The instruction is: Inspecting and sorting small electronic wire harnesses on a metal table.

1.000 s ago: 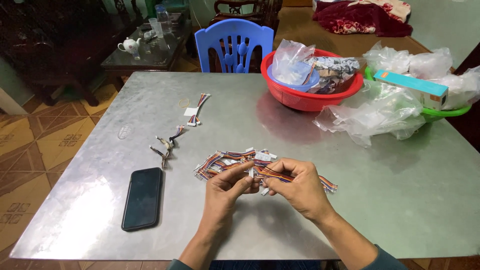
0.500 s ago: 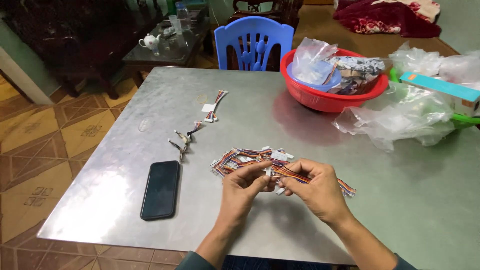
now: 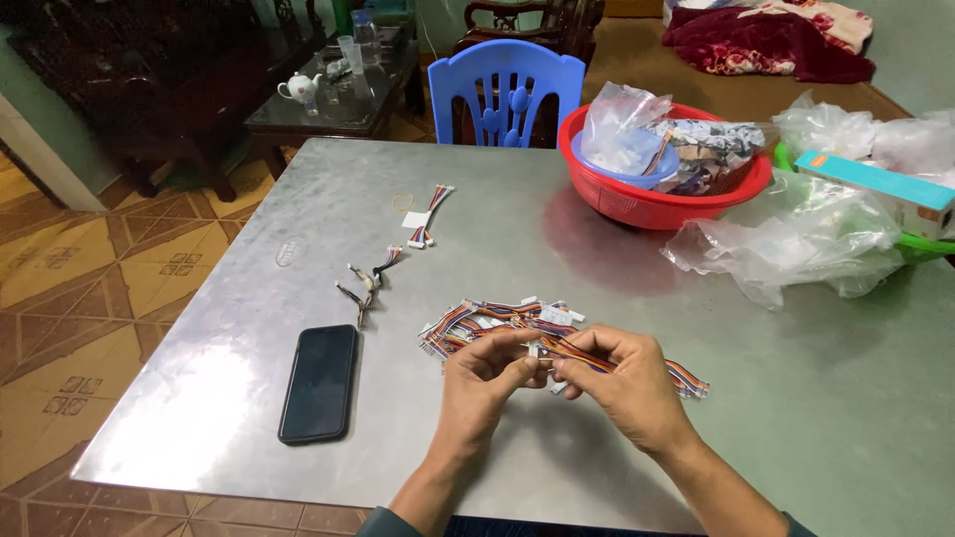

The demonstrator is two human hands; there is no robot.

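- Hands at the near edge of the bench (image 3: 249, 398); left hand (image 3: 484, 383) and right hand (image 3: 622, 383) met over a multicoloured wire harness (image 3: 577, 356), each with thumb and fingertips pinched on it; the small white connector between the fingertips was largely hidden, so the exact grip could not be told.
- Harness position: one end between the two hands, its far end trailing to the right onto the bench; just behind the hands lay a loose pile of similar harnesses (image 3: 492, 320), touching one another.
- Surroundings: black phone (image 3: 318, 382) flat on the bench, left of the hands and apart from them; two short wire pieces (image 3: 363, 283) and a further harness (image 3: 428, 216) farther back; red basket (image 3: 637, 199) and clear plastic bags (image 3: 796, 244) at the far right.
- Risk, as a judgement: a pull on the thin wires rather than on the connector body could have torn a wire from its crimp; the trailing end could have snagged the pile and dragged it along; the small connector could have slipped from the fingertips.
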